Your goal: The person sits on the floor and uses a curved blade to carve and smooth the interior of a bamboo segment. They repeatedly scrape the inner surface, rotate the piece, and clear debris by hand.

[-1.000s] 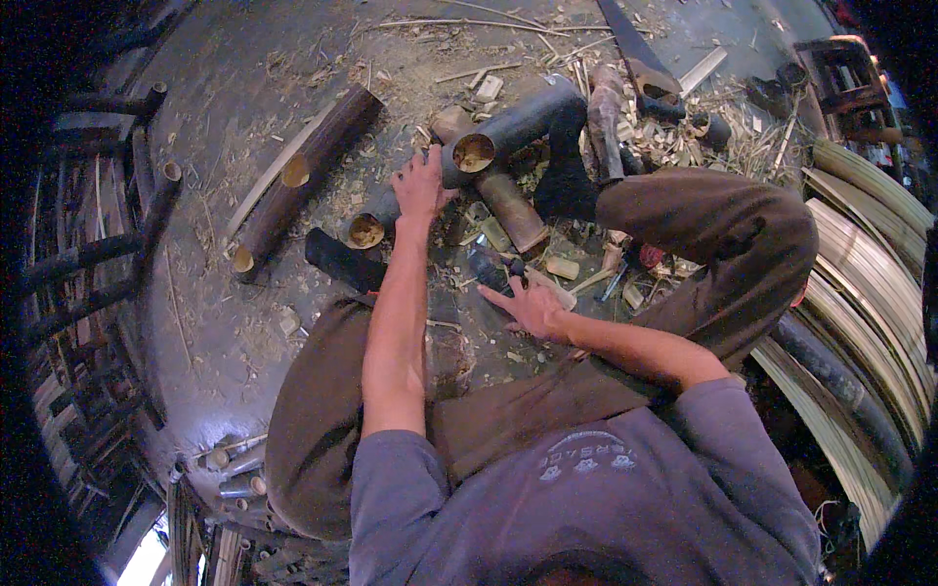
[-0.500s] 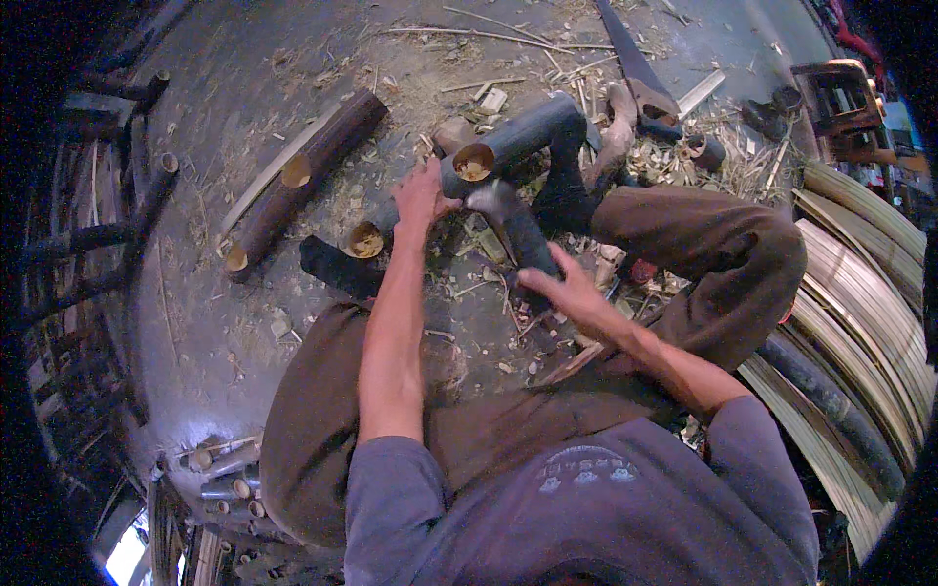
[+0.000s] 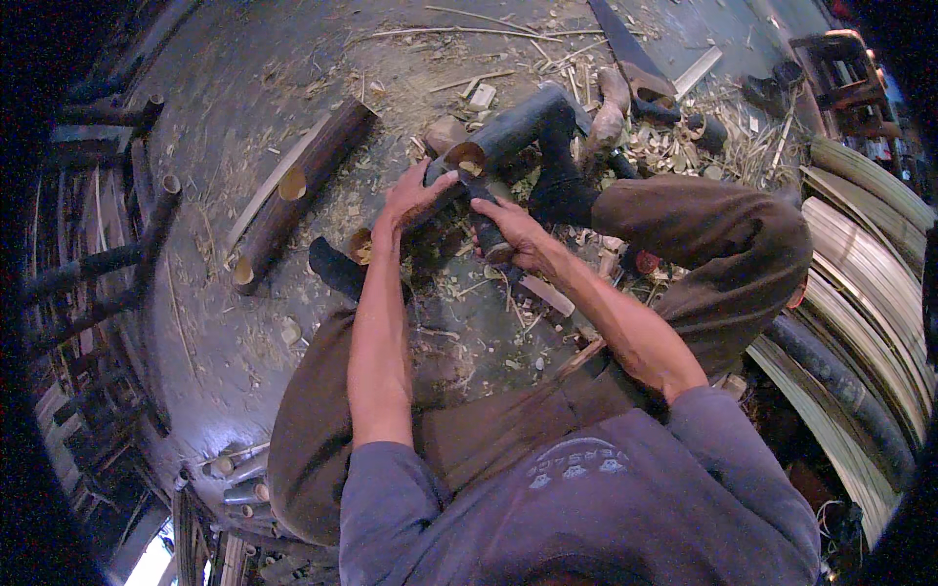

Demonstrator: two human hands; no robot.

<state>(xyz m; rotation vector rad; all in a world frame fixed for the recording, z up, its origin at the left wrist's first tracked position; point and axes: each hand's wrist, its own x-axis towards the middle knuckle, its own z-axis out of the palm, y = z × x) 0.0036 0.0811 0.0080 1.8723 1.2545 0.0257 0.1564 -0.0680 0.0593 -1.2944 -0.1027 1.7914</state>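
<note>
Well inside the floor's (image 3: pixel 220 342) edges, the left hand (image 3: pixel 415 198) lies half-curled on a tube (image 3: pixel 518 132); the right hand (image 3: pixel 518 234) grips a tool (image 3: pixel 480 202).

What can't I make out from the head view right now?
Dark object in the right hand, head view: middle hidden by that hand; far end too dim to tell.
Dark tube, head view: the stretch under the left hand is hidden by it.
Saw, head view: blade tip cut off by the top edge.
</note>
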